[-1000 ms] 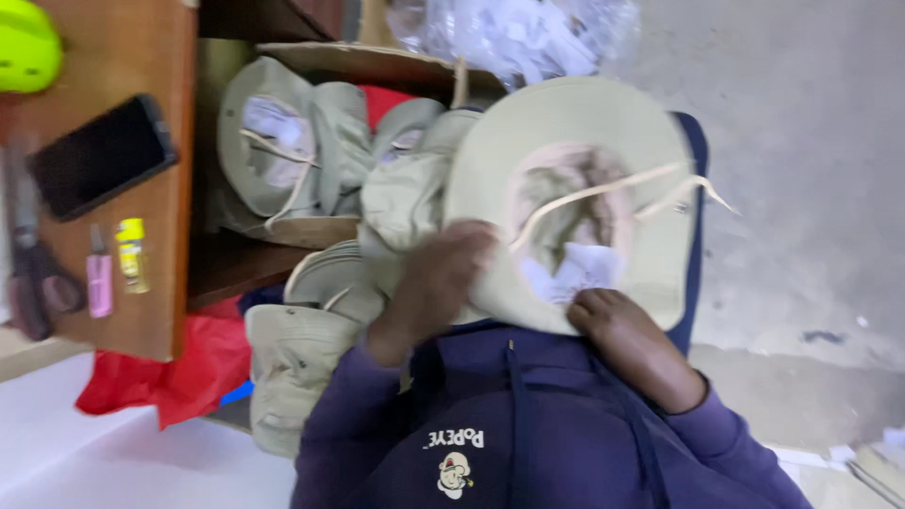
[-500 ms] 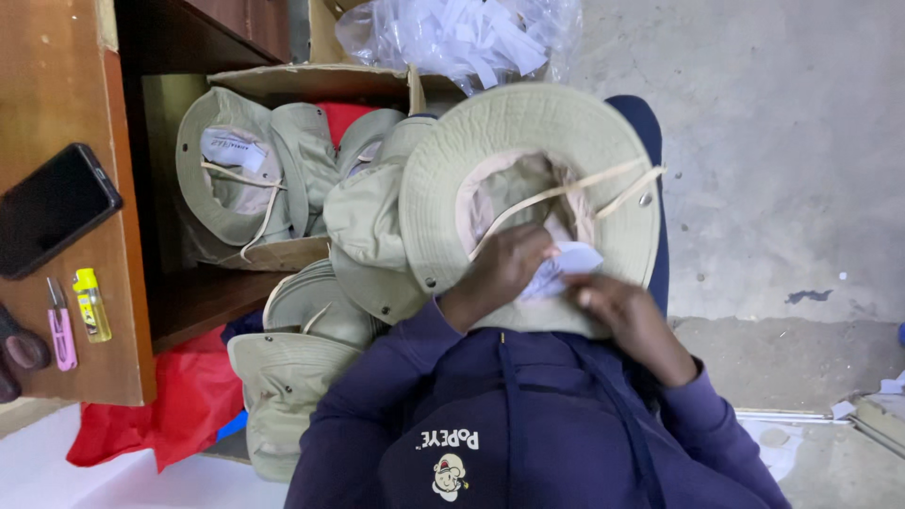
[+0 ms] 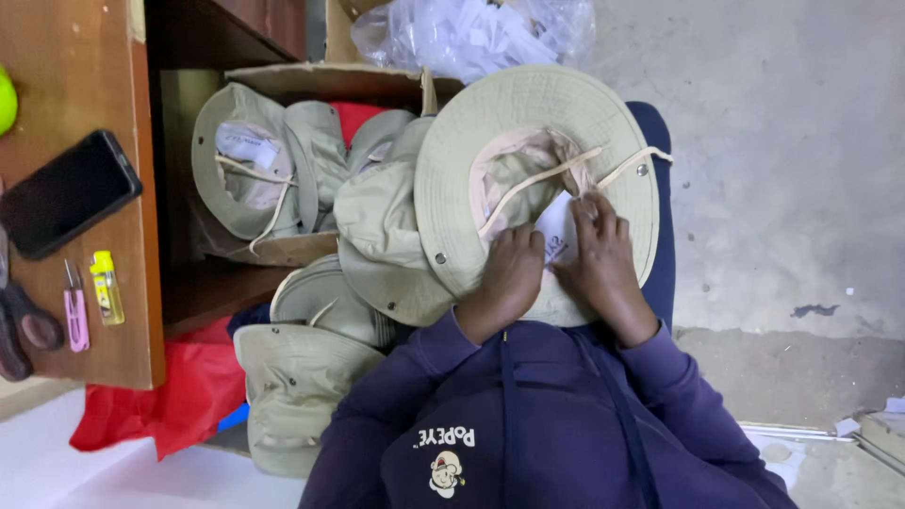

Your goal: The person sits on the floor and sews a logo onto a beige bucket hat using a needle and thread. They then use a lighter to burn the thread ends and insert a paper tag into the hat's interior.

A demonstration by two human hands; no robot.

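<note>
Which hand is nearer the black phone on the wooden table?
Left. The left hand rests on the upturned hat's brim, on the side toward the black phone; the right hand lies beyond it, farther away.

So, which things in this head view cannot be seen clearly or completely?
- White paper tag: both hands partly cover it, so its print cannot be made out.
- Left hand and right hand: palms face down on the khaki hat, so the grip is hidden.
- Scissors: cut off by the left edge.
- Yellow-green object: only a sliver shows at the left edge.
- Clear plastic bag: cut off by the top edge.
</note>
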